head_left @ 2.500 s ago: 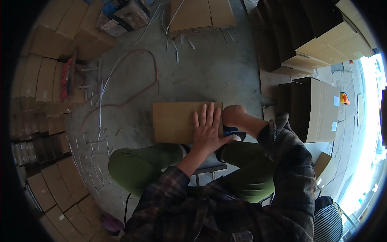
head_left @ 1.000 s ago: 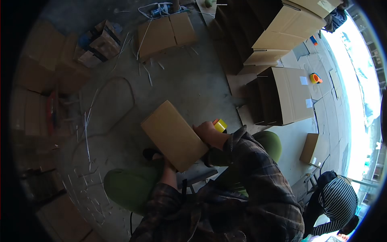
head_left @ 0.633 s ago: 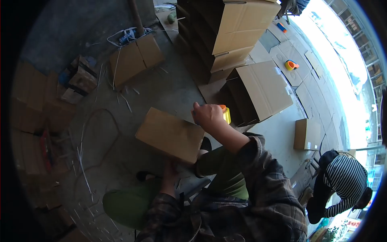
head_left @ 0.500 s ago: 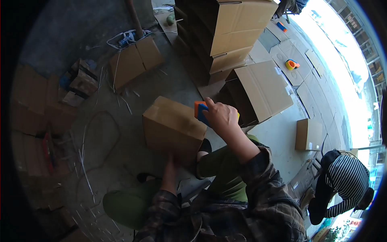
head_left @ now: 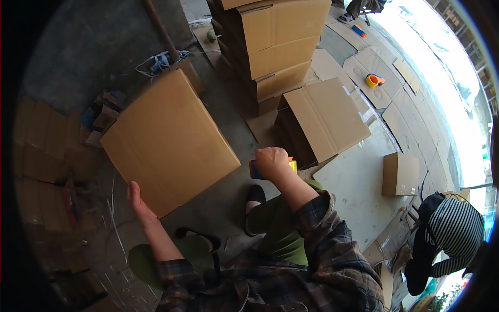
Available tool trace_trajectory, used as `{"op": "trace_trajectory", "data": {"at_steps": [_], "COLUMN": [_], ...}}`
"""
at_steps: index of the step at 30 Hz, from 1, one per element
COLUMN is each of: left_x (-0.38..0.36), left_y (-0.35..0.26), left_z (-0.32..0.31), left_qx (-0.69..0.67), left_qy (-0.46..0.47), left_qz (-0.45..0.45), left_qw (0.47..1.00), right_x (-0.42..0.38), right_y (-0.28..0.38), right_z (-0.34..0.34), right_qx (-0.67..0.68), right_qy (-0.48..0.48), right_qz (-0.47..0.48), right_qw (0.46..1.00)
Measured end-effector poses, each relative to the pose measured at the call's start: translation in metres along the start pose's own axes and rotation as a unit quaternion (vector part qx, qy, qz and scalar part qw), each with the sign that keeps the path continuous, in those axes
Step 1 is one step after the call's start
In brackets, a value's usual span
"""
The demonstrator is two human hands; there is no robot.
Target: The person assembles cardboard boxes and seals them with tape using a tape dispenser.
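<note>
A large brown cardboard box is raised and tilted in front of me, one broad side facing up. My left hand grips its lower left edge; the thumb shows and the other fingers are hidden behind the cardboard. To the right of the box, my right hand is closed around a tape dispenser with blue, orange and yellow parts, apart from the box. Most of the dispenser is covered by that hand.
An open carton lies at right, beside a tall stack of cartons. Another orange tape dispenser rests on flattened cardboard. A smaller box stands near a bent-over person in stripes. Flattened cartons are piled left.
The cardboard box has come up and turned, its broad side now toward me. My left hand has shifted left along with it. My right hand has moved slightly down with the tape dispenser.
</note>
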State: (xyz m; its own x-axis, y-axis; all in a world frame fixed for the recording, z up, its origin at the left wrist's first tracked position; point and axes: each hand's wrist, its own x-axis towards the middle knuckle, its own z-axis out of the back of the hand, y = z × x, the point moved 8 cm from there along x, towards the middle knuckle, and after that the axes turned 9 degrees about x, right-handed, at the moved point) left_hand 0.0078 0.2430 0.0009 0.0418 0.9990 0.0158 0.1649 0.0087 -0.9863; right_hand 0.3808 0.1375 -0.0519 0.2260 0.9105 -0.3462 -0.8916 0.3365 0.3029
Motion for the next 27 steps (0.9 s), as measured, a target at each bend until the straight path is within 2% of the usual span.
{"op": "trace_trajectory", "data": {"at_steps": [2,3,4,5,7,8,9,10,11,13,14,15,16,17,18,19,21,22,23,24,25,26,27], "left_x": [0.002,-0.004,-0.011,-0.019,-0.034,-0.041,-0.05,-0.057,-0.06,-0.07,-0.067,-0.066,-0.066,-0.068,-0.072,-0.074,-0.077,-0.074,-0.07,-0.06,-0.051,-0.039,-0.032], "left_y": [-0.049,-0.07,-0.085,-0.093,-0.089,-0.081,-0.082,-0.082,-0.081,-0.066,-0.055,-0.039,-0.031,-0.021,-0.014,-0.008,0.018,0.041,0.062,0.08,0.089,0.078,0.06], "left_z": [-0.037,-0.07,-0.104,-0.137,-0.203,-0.236,-0.273,-0.307,-0.333,-0.383,-0.402,-0.416,-0.431,-0.442,-0.453,-0.462,-0.473,-0.474,-0.473,-0.461,-0.446,-0.424,-0.405], "left_qx": [-0.044,-0.092,-0.139,-0.159,-0.182,-0.188,-0.186,-0.182,-0.154,-0.15,-0.13,-0.128,-0.143,-0.144,-0.169,-0.186,-0.122,-0.028,0.05,0.11,0.17,0.173,0.129], "left_qy": [0.03,0.048,0.066,0.099,0.153,0.172,0.202,0.231,0.278,0.282,0.285,0.286,0.283,0.281,0.28,0.265,0.263,0.283,0.308,0.265,0.221,0.205,0.264], "left_qz": [-0.02,-0.006,0.008,0.039,0.086,0.104,0.097,0.09,0.077,0.1,0.112,0.147,0.152,0.161,0.172,0.169,0.152,0.151,0.151,0.117,0.083,0.079,0.065], "left_qw": [0.998,0.995,0.988,0.982,0.967,0.961,0.957,0.952,0.945,0.942,0.943,0.938,0.936,0.935,0.929,0.931,0.945,0.947,0.938,0.951,0.957,0.96,0.954], "right_x": [-0.005,-0.004,0.008,-0.002,-0.051,-0.059,-0.057,-0.051,-0.048,-0.034,-0.039,-0.062,-0.046,-0.025,-0.013,-0.019,-0.006,-0.01,-0.017,-0.02,-0.011,0.004,0.013], "right_y": [0.007,0.011,0.013,0.022,0.033,0.035,0.03,0.027,0.028,0.025,0.065,0.072,0.066,0.046,0.036,0.035,0.046,0.055,0.059,0.06,0.046,0.029,0.026], "right_z": [0.0,-0.008,-0.034,-0.022,0.041,0.054,0.058,0.054,0.05,0.038,0.04,0.047,0.014,-0.033,-0.06,-0.046,-0.048,-0.039,-0.027,-0.018,-0.04,-0.074,-0.092], "right_qx": [-0.002,-0.02,-0.006,0.01,0.18,0.182,0.369,0.54,0.541,0.456,0.106,-0.268,-0.022,0.226,0.341,0.422,0.209,0.208,0.112,0.015,0.012,0.033,0.056], "right_qy": [-0.003,0.037,-0.107,-0.233,-0.394,-0.395,-0.311,-0.214,-0.213,-0.271,-0.063,0.151,0.09,0.027,-0.089,-0.114,-0.008,-0.001,-0.036,-0.074,-0.071,-0.101,-0.13], "right_qz": [0.039,0.049,0.114,0.166,0.255,0.255,0.266,0.266,0.265,0.169,0.091,-0.003,0.106,0.207,0.247,0.258,0.147,0.167,0.188,0.207,0.225,0.267,0.306], "right_qw": [0.999,0.998,0.988,0.958,0.865,0.864,0.834,0.769,0.769,0.831,0.988,0.952,0.99,0.952,0.903,0.862,0.967,0.964,0.975,0.976,0.972,0.958,0.942]}}
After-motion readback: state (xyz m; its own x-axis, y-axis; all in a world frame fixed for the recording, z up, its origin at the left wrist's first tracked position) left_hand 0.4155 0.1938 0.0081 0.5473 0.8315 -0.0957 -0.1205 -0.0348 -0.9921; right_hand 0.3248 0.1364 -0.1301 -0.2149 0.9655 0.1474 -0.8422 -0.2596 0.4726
